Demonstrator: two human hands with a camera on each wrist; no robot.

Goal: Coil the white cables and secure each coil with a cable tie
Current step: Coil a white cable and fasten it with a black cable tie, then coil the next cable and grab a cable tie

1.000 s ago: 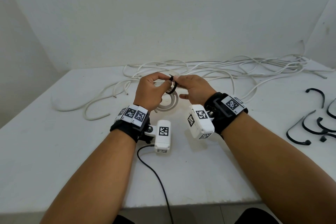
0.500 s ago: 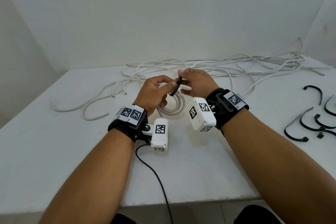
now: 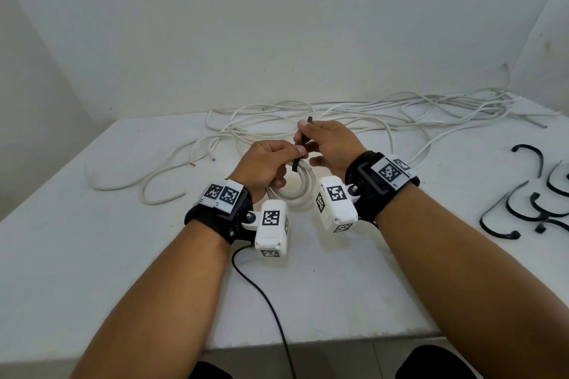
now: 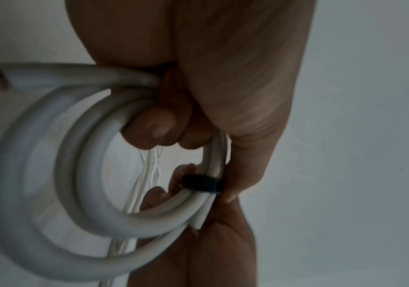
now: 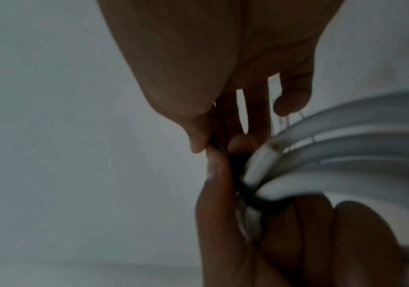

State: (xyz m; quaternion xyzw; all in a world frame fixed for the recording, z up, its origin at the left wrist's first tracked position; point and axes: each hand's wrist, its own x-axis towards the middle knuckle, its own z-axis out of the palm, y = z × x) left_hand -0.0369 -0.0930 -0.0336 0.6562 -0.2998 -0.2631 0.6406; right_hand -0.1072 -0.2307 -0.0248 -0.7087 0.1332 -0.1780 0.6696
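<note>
1. My left hand (image 3: 261,163) has its fingers (image 4: 154,130) curled round the white coil (image 3: 295,191), gripping its turns from the near side, with the thumb lying along the outer edge.
2. The coil hangs from that grip just above the tabletop (image 3: 92,255), between my two wrists; it has a few turns, and one cut end (image 4: 199,221) pokes out beside the tie.
3. A black cable tie (image 3: 303,144) is looped snugly round the coil's turns, right beside my left thumb tip.
4. My right hand (image 3: 332,148) pinches the tie's free tail between thumb and forefinger; the tail sticks up past my knuckles, away from the coil.
5. My right hand's other fingers (image 5: 294,97) are loosely spread behind the coil and hold nothing.
6. Beyond the coil, toward the wall, the loose white cables (image 3: 385,114) lie tangled across the tabletop.
7. To the right of the coil, well apart from it, spare black ties (image 3: 523,203) lie curved on the tabletop.
8. A thin dark cord (image 3: 268,301) runs from near my left wrist, below the coil, to the tabletop's front edge.
</note>
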